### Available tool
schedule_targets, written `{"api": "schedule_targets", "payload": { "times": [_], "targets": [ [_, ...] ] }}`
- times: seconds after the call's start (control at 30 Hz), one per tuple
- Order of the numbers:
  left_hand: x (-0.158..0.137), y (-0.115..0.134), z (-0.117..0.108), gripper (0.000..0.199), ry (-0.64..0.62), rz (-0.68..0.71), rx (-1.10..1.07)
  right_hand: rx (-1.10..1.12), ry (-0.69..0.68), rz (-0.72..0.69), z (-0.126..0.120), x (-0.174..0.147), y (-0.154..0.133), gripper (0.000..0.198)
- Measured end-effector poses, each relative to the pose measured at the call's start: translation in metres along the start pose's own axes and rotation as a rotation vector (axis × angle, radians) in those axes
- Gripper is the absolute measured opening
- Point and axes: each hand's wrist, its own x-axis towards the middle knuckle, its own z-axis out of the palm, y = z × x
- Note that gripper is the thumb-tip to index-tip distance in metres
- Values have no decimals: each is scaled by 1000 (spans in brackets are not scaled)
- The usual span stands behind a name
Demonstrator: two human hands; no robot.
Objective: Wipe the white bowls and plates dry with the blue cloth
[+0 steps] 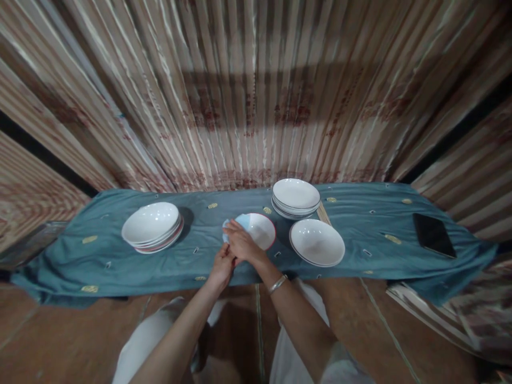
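Observation:
A white bowl with a red rim [264, 230] is in front of me near the middle of the table. My left hand [222, 264] grips its near-left edge, with the fingers partly hidden behind my other hand. Across the bowl's left side lies a light blue cloth [242, 220]. My right hand [241, 241], with a metal bracelet at the wrist, presses that cloth against the bowl. Just right of it sits another white bowl [318, 242], seemingly stacked on a second one.
A leaning stack of white bowls [151, 224] stands on the left. Behind, a stack of dark-rimmed white plates [296, 194] rests beside a thin wooden strip [324, 215]. A black tablet-like object [434, 234] lies far right on the teal tablecloth [360, 218]. Curtains [256, 106] hang behind.

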Motion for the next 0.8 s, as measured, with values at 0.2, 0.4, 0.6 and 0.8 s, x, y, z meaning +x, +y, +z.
{"api": "schedule_targets", "payload": {
  "times": [0.2,0.4,0.6,0.8],
  "targets": [
    [-9,4,2,30,-63,-57,39,187,7,-17,-11,-27,-9,42],
    [-14,8,3,34,-50,-65,-9,312,-10,29,-38,-56,-17,46],
    [-14,12,1,54,-122,-93,-23,334,-108,100,-66,-77,-12,43],
    [-9,13,4,41,-79,-59,16,284,-76,172,-80,-90,-10,36]
  ]
}}
